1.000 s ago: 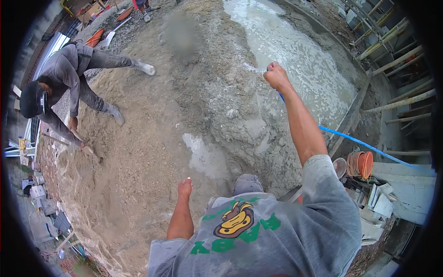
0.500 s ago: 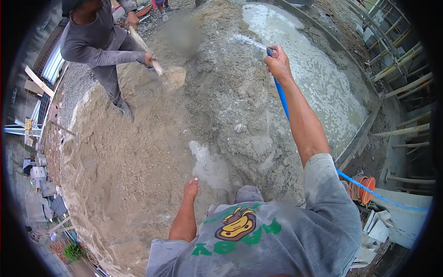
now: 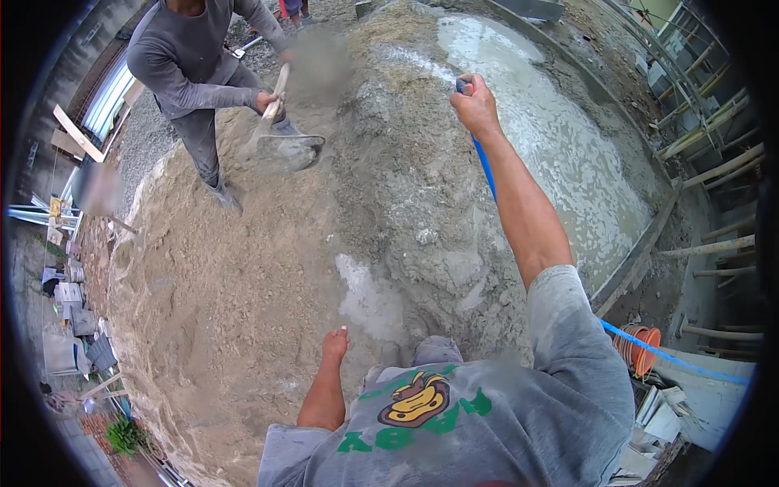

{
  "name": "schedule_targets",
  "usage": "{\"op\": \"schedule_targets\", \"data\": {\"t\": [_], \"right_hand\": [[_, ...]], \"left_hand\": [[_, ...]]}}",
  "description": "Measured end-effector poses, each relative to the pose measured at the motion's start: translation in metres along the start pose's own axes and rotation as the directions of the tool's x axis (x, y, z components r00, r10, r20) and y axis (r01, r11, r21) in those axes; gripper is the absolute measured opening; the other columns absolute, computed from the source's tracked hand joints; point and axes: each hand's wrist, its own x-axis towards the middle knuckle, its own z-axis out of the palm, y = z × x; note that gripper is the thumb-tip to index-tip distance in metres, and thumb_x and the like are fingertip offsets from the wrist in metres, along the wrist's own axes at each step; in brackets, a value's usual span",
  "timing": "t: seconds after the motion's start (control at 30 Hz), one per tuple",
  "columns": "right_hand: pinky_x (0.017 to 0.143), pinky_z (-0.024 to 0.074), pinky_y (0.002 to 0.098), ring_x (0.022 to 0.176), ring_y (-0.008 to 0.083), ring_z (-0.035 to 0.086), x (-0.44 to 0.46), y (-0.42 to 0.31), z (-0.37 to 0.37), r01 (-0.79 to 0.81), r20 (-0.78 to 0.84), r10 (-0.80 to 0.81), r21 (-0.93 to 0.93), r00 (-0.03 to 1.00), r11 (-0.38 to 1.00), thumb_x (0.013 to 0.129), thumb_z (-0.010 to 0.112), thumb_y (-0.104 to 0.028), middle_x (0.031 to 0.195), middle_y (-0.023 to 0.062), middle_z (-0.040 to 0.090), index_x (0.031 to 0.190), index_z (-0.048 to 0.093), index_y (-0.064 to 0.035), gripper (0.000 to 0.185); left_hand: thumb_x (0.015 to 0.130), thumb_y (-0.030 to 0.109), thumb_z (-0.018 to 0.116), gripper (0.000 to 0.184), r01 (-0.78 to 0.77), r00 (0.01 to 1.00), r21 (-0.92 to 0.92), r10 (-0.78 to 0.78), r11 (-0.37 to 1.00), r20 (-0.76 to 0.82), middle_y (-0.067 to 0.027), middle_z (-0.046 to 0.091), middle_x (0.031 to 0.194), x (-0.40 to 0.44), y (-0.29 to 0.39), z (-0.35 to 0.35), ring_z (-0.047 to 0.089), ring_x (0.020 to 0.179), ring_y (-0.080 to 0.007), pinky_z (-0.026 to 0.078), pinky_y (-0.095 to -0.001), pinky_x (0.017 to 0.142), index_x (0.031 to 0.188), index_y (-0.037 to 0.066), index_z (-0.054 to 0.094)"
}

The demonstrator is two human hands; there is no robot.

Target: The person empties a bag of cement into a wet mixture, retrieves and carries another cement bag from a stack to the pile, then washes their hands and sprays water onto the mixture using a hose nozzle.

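Note:
My right hand (image 3: 477,104) is stretched forward, closed round the end of a blue hose (image 3: 484,166). A white jet of water (image 3: 422,65) leaves its tip toward the upper left and lands on the damp ridge of sand mix (image 3: 398,122). Beyond the hose end lies a pool of grey, foamy water (image 3: 560,138). Low in front of my body, my left hand (image 3: 335,344) is closed above the sand, with a small pale tip showing at its fingers; what it holds, if anything, I cannot make out.
At the upper left a co-worker (image 3: 191,73) stands on the sand pile (image 3: 219,276) with a shovel (image 3: 288,152). A board edge (image 3: 637,252) borders the pool. Bamboo poles (image 3: 714,243) stand at right, near an orange reel (image 3: 645,351). The hose trails behind my right arm.
My right hand and the water jet have shifted slightly left and up. The co-worker's shovel has turned, its blade now raised off the sand and tilted. My left hand stays low and closed.

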Motion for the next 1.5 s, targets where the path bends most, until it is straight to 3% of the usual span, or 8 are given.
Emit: {"op": "schedule_targets", "data": {"t": [0.17, 0.4, 0.57, 0.63, 0.8, 0.93, 1.23, 1.5], "right_hand": [[0.077, 0.0447, 0.0376, 0.088, 0.0330, 0.058, -0.024, 0.018, 0.006, -0.087, 0.136, 0.133, -0.300, 0.982, 0.950, 0.065, 0.058, -0.019, 0.091, 0.0188, 0.060, 0.099, 0.052, -0.0050, 0.037], [0.075, 0.0450, 0.0365, 0.085, 0.0321, 0.058, -0.014, 0.028, -0.030, 0.001, -0.086, -0.016, -0.172, 0.996, 0.985, 0.066, 0.058, -0.017, 0.088, 0.0181, 0.060, 0.101, 0.051, -0.0071, 0.037], [0.074, 0.0453, 0.0366, 0.084, 0.0323, 0.058, -0.004, 0.024, -0.037, 0.009, -0.069, -0.024, -0.214, 0.997, 0.977, 0.066, 0.058, -0.016, 0.088, 0.0177, 0.060, 0.100, 0.051, -0.0065, 0.036], [0.075, 0.0451, 0.0362, 0.085, 0.0320, 0.058, -0.008, 0.020, -0.032, -0.003, -0.083, -0.012, -0.179, 0.996, 0.984, 0.066, 0.058, -0.015, 0.088, 0.0176, 0.060, 0.100, 0.051, -0.0061, 0.036], [0.072, 0.0456, 0.0340, 0.080, 0.0270, 0.059, -0.012, 0.006, -0.018, 0.058, 0.068, -0.059, 0.027, 0.996, 0.998, 0.064, 0.059, -0.013, 0.088, 0.0153, 0.059, 0.099, 0.051, -0.0046, 0.037], [0.071, 0.0458, 0.0353, 0.079, 0.0282, 0.059, 0.001, -0.019, -0.014, 0.188, -0.054, -0.188, -0.001, 0.981, 0.982, 0.065, 0.058, -0.013, 0.086, 0.0156, 0.060, 0.100, 0.050, -0.0047, 0.037], [0.072, 0.0465, 0.0362, 0.079, 0.0300, 0.060, 0.044, -0.059, -0.006, 0.281, -0.166, -0.289, -0.068, 0.943, 0.957, 0.066, 0.058, -0.017, 0.085, 0.0159, 0.061, 0.103, 0.050, -0.0077, 0.038], [0.072, 0.0462, 0.0347, 0.080, 0.0282, 0.060, 0.056, -0.075, -0.003, 0.345, -0.110, -0.349, -0.055, 0.931, 0.937, 0.066, 0.058, -0.017, 0.086, 0.0146, 0.061, 0.104, 0.050, -0.0080, 0.040]], "left_hand": [[0.085, 0.026, 0.052, 0.029, -0.036, 0.999, -0.122, 0.033, 0.992, -0.024, -0.0084, 0.057, 0.076, -0.008, 0.014, 0.010, 0.055, 0.068, -0.0158, 0.048, -0.0268, 0.059, 0.087, -0.003, 0.056], [0.085, 0.026, 0.053, 0.026, -0.014, 1.000, -0.089, 0.012, 0.996, -0.019, -0.0058, 0.055, 0.071, -0.017, 0.005, 0.006, 0.052, 0.062, -0.0132, 0.046, -0.0263, 0.056, 0.077, 0.001, 0.054], [0.084, 0.028, 0.054, 0.029, 0.006, 0.999, -0.013, -0.007, 1.000, -0.031, -0.0047, 0.053, 0.063, -0.009, -0.004, 0.009, 0.050, 0.056, -0.0127, 0.045, -0.0266, 0.053, 0.070, 0.002, 0.054], [0.084, 0.029, 0.054, 0.030, -0.015, 0.999, -0.038, 0.013, 0.999, -0.036, -0.0048, 0.053, 0.063, -0.012, 0.003, 0.011, 0.050, 0.056, -0.0127, 0.044, -0.0265, 0.053, 0.070, 0.002, 0.054], [0.084, 0.030, 0.054, 0.031, -0.056, 0.998, -0.048, 0.054, 0.997, -0.045, -0.0052, 0.054, 0.063, -0.004, 0.013, 0.013, 0.050, 0.056, -0.0129, 0.044, -0.0268, 0.053, 0.072, 0.001, 0.056], [0.084, 0.030, 0.053, 0.032, -0.077, 0.996, -0.096, 0.072, 0.992, -0.056, -0.0059, 0.055, 0.065, 0.003, 0.007, 0.015, 0.051, 0.057, -0.0134, 0.045, -0.0270, 0.055, 0.073, 0.000, 0.056], [0.084, 0.028, 0.053, 0.030, -0.059, 0.994, -0.133, 0.045, 0.989, -0.104, -0.0074, 0.056, 0.065, -0.006, -0.013, 0.003, 0.054, 0.059, -0.0137, 0.045, -0.0275, 0.053, 0.073, 0.000, 0.056], [0.084, 0.030, 0.054, 0.034, -0.054, 0.991, -0.031, 0.050, 0.998, -0.122, -0.0058, 0.056, 0.060, -0.006, -0.037, -0.006, 0.052, 0.055, -0.0135, 0.043, -0.0269, 0.052, 0.068, -0.001, 0.056]]}}
